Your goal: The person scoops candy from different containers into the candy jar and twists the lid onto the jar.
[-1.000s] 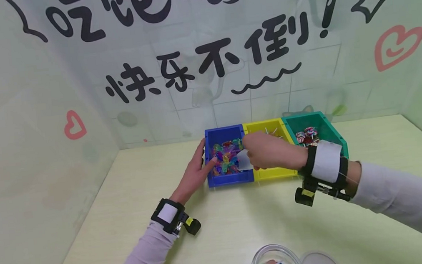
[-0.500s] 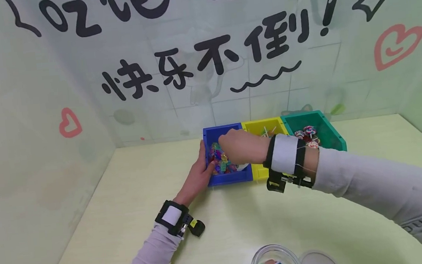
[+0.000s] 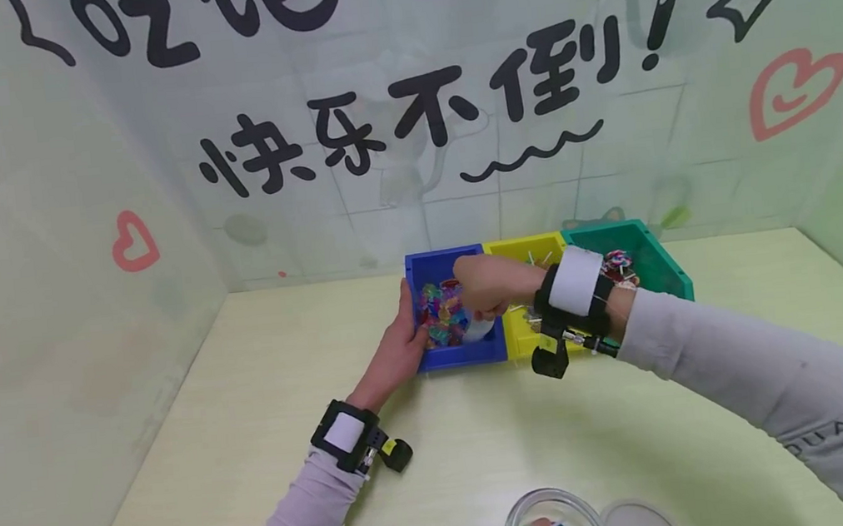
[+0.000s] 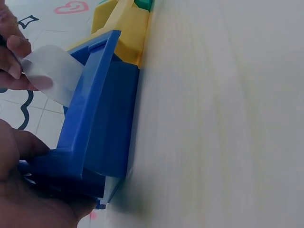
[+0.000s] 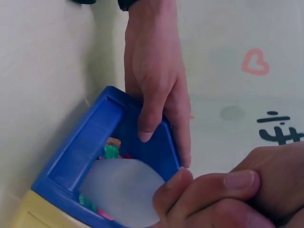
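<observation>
So your left hand (image 3: 397, 350) is gripping the blue bin (image 3: 460, 356) by its left wall at the desk's back edge, and your right hand (image 3: 485, 285) pinches a white scoop (image 5: 124, 190) down in the candies (image 3: 443, 315). Looks mid-scoop; next you'd want a level lift.

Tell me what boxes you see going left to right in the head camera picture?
Blue bin → yellow bin → green bin.
</observation>
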Available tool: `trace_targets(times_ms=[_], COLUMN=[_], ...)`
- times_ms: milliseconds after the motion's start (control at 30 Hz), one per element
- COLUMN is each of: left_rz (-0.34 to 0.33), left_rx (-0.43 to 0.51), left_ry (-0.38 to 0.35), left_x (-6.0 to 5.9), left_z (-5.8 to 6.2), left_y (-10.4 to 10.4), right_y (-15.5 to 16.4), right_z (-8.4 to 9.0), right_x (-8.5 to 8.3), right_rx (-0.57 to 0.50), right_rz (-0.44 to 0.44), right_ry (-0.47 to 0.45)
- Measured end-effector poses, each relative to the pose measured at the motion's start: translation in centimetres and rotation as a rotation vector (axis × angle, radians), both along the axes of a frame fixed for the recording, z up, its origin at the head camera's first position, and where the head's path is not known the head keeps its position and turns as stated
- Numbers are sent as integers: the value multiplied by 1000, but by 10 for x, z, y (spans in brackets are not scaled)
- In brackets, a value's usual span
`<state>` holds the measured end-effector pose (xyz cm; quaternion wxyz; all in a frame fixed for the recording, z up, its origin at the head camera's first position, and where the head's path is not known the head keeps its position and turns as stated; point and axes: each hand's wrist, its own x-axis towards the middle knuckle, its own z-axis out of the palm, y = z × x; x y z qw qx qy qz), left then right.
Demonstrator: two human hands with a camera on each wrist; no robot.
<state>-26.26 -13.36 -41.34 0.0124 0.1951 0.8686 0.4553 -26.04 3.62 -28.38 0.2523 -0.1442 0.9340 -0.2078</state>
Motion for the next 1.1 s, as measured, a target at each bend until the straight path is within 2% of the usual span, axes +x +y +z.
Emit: trace_targets(times_ms=[367,733,933,1100], left_rz=[0,18,18,14], left_rx=[6,18,31,38], left_ry=[-21,-21,-14,-22], left_x=[1,3,2,1], left_z=[-1,4,4,2], left_y=[3,1,1,2], right_y=[19,-3,-11,-17], right_z=[-24,-27,-33,-48], right_x=[-4,12,21,21], right_rx=[-362,-539,-593,-629], right_rz=[-154,-433,-517,-573], right_ry=[-190,-320,-277,-244])
